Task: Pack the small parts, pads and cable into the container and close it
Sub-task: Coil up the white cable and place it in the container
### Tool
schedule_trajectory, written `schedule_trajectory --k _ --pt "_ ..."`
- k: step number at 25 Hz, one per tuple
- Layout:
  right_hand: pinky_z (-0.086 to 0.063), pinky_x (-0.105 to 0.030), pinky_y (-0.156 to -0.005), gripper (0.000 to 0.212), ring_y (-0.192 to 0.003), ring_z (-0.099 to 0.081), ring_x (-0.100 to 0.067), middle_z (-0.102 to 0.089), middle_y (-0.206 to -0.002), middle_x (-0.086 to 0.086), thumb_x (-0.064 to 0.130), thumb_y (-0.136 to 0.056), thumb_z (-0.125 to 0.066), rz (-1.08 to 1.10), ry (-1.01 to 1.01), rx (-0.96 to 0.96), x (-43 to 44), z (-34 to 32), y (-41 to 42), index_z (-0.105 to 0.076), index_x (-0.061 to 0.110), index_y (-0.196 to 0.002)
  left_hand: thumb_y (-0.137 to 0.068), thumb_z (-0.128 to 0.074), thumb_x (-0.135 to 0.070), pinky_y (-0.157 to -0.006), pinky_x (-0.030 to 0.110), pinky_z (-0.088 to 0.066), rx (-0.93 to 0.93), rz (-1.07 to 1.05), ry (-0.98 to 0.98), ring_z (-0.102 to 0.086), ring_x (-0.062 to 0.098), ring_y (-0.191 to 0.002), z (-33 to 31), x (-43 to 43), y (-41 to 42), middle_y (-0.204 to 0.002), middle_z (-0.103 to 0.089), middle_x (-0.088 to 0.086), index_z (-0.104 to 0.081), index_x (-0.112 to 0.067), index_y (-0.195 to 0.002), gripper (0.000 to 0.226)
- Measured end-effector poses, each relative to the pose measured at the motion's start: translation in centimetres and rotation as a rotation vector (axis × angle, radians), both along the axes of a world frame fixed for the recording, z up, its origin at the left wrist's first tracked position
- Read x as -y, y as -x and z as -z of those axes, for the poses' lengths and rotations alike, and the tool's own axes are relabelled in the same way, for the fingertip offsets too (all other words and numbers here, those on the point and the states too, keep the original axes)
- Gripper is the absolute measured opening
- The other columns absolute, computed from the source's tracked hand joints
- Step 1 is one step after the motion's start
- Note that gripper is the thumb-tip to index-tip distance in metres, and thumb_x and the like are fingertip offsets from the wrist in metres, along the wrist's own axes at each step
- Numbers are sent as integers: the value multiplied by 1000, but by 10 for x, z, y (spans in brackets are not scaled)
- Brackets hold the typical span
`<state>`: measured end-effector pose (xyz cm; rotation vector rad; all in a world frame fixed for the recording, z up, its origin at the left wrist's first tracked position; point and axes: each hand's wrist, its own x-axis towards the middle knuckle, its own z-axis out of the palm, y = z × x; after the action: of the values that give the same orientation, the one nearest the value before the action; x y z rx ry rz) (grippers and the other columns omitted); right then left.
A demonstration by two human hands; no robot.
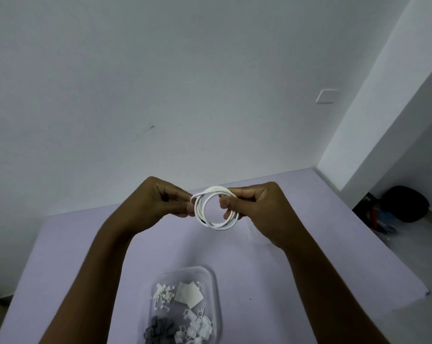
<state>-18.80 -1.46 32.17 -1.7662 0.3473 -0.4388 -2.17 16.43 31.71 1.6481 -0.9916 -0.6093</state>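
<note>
Lilac tabletop (73,244), white wall (160,70) behind. The white coiled cable (217,226) is held up, pinched at one edge by the left hand (158,202) and gripped opposite by the right hand (259,209). The clear plastic container (213,276) is sat below both, bodyward, roughly midway.

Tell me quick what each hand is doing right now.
Left hand: closed, pinching the coiled white cable.
Right hand: closed, gripping the same cable.

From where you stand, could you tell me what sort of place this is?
Probably a plain room, home or office: bare white wall, switch plate, lilac table, dark bag on the floor.
</note>
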Motion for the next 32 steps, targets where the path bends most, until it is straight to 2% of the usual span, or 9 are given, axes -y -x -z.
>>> schedule_trajectory --k 4,7,12,15,18,23,26,29,32 --pt "-61 -32 -78 17 -76 -76 -15 -79 -81 1 16 -85 -77 129 32 45 -2 20 -19 -80 12 -101 -84 -67 5 -75 30 -59 -233 -190 171 -74 30 -88 22 17 16 -91 -76 18 -74 3 -101 19" --pt "-55 -20 -73 20 -76 -73 -1 -77 -81 12 22 -84 -78 258 200 78 -9 45 -31 -79 16 -102 -87 -64 -2 -76 29 -57 -541 -214 143 -73 26 -93 46 13 24 -99 -75 18 -72 1 -105 20" --pt "-46 -5 -75 26 -79 -65 14 -76 -94 9 28 -83 -79 278 329 26 -16 93 -50 -79 13 -104 -85 -60 -13 -79 27 -56 -831 -171 115 -71 19 -97 84 -2 21 -100 -74 9 -68 -7 -104 21" --pt "-51 -15 -68 23 -73 -69 -2 -79 -87 0 27 -86 -77 281 412 24 -25 129 -60 -79 10 -100 -89 -57 -14 -87 32 -52 -948 -208 131 -69 19 -99 109 -6 21 -102 -73 7 -68 -12 -100 15" --pt "-57 -25 -71 26 -79 -74 -11 -79 -92 -4 28 -86 -76 219 280 -116 -36 171 -67 -78 8 -102 -94 -56 -24 -78 33 -45 -1055 -254 102 -66 21 -100 140 -21 19 -107 -70 10 -67 -13 -105 19" --pt "-54 -29 -56 17 -63 -70 -11 -77 -75 2 28 -87 -75 63 231 -367 -62 260 -68 -81 12 -90 -76 -82 -33 -53 25 -41 -733 -481 -318 -59 7 -62 216 -34 34 -91 -73 5 -64 -14 -105 39" --pt "-49 -28 -54 16 -56 -66 -10 -74 -66 1 26 -83 -78 -5 117 -544 -80 314 -62 -80 11 -78 -74 -82 -25 -53 28 -47 -635 -626 -507 -63 14 -67 271 -49 36 -91 -71 8 -58 -13 -99 38" --pt "-30 -21 -46 38 -41 -39 -3 -52 -44 3 26 -80 -81 -72 67 -674 -94 351 -62 -62 12 -50 -70 -76 -32 -74 38 -55 -507 -668 -664 -68 24 -82 313 -66 38 -88 -71 4 -61 -14 -91 32" --pt "-24 -20 -43 49 -42 -32 -5 -38 -43 6 25 -83 -79 -168 142 -753 -105 369 -66 -48 21 -45 -82 -71 -27 -70 28 -46 -270 -602 -810 -67 23 -86 337 -71 43 -92 -72 3 -66 -13 -92 18"
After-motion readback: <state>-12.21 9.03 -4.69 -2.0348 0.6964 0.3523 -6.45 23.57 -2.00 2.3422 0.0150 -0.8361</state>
